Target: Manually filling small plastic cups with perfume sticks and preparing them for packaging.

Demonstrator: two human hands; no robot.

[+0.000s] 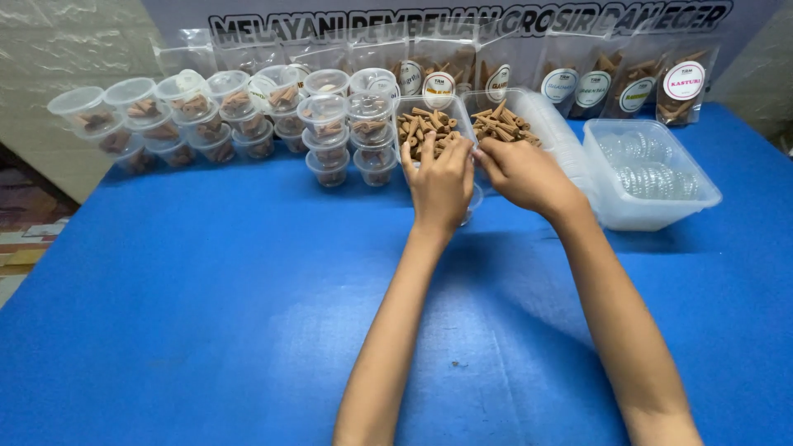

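Note:
My left hand [440, 183] reaches forward over the near edge of a clear tub [431, 103] full of small brown cone-shaped pieces [423, 128], fingers curled among them. A small clear cup [474, 198] peeks out under this hand. My right hand [522, 173] is beside it, fingers pinched at the near edge of a second clear tub [487, 97] holding more brown cones [500, 125]. Whether either hand grips cones is hidden by the fingers.
Stacks of small lidded clear cups [339, 136] filled with cones stand at the back left and middle of the blue table [206, 289]. A clear tray of round lids [648, 173] sits at the right. Sealed pouches [636, 78] lean against the back banner.

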